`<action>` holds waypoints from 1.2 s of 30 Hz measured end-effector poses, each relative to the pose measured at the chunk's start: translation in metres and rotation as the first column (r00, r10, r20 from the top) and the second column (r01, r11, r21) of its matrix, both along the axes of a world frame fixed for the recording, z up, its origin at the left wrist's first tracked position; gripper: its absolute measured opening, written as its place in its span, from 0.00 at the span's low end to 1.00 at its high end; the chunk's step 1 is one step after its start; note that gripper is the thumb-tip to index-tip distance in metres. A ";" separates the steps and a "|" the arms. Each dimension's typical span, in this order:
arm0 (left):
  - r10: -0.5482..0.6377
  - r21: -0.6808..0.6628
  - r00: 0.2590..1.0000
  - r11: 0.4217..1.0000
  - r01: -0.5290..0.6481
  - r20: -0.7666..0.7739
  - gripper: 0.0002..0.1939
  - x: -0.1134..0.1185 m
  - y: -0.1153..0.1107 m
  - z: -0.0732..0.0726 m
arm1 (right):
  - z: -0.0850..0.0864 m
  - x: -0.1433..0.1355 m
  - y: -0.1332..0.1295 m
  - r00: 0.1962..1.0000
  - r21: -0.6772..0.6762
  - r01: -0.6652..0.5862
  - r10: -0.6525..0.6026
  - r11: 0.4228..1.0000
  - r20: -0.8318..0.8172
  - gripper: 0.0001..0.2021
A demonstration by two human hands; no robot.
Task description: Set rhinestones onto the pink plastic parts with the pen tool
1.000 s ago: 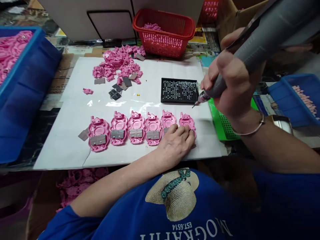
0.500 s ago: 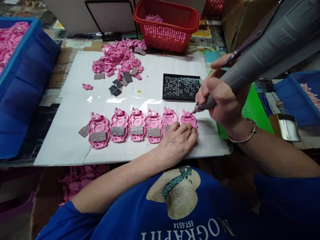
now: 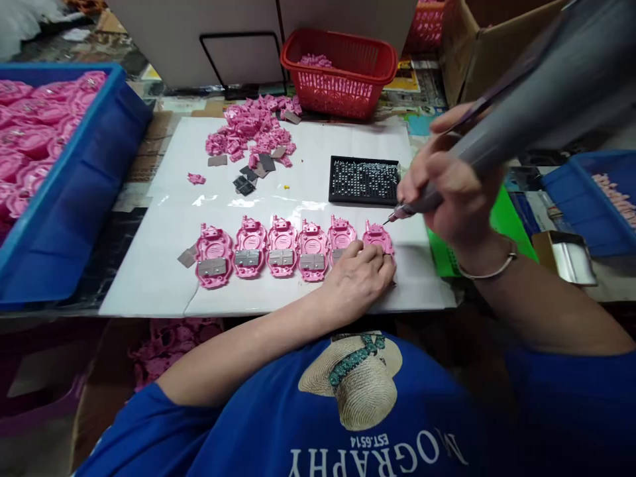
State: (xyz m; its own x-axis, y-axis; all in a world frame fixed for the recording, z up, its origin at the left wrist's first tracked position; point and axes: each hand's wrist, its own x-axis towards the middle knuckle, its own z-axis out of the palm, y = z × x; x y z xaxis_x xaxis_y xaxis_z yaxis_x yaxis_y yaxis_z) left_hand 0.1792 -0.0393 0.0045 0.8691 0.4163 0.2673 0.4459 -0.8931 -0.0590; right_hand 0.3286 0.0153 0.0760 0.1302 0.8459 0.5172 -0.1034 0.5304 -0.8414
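Observation:
My right hand [image 3: 447, 179] is wrapped round a large grey electric screwdriver [image 3: 517, 112], slightly blurred. Its thin bit points down at the upper edge of the rightmost pink plastic casing [image 3: 376, 233]; I cannot tell whether it touches. Bent fingers of my left hand [image 3: 360, 275] press on the lower part of that casing and hide it. Left of it, several similar pink casings stand in a row, such as the leftmost one [image 3: 213, 245], with grey plates [image 3: 212, 267] across their lower halves. A black tray of screws [image 3: 364, 180] lies just beyond the right hand.
Small pink parts [image 3: 253, 129] are heaped at the back, with loose dark plates [image 3: 244, 185] in front. Behind stand a red basket [image 3: 340, 86] and a cardboard box [image 3: 489, 53]. Blue bins [image 3: 106, 152] flank the white work surface [image 3: 154, 252]; a green tray [image 3: 511, 228] lies right.
The screwdriver's tip has drawn back slightly from the rightmost casing, so its thin bit now shows. My left hand stays on that casing. The camera view has shifted a little.

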 end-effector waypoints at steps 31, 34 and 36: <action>0.105 0.025 0.993 0.994 -0.107 0.046 0.22 -0.034 -0.003 -0.002 | -0.028 0.034 0.091 0.946 0.105 0.312 -0.320 0.944 0.061 0.17; 0.095 0.030 0.995 0.995 -0.096 0.036 0.20 -0.036 -0.003 -0.003 | -0.030 0.035 0.092 0.941 0.098 0.324 -0.331 0.941 0.072 0.17; 0.092 0.029 0.995 0.995 -0.093 0.036 0.20 -0.036 -0.002 -0.003 | -0.030 0.036 0.091 0.935 0.088 0.335 -0.342 0.938 0.090 0.18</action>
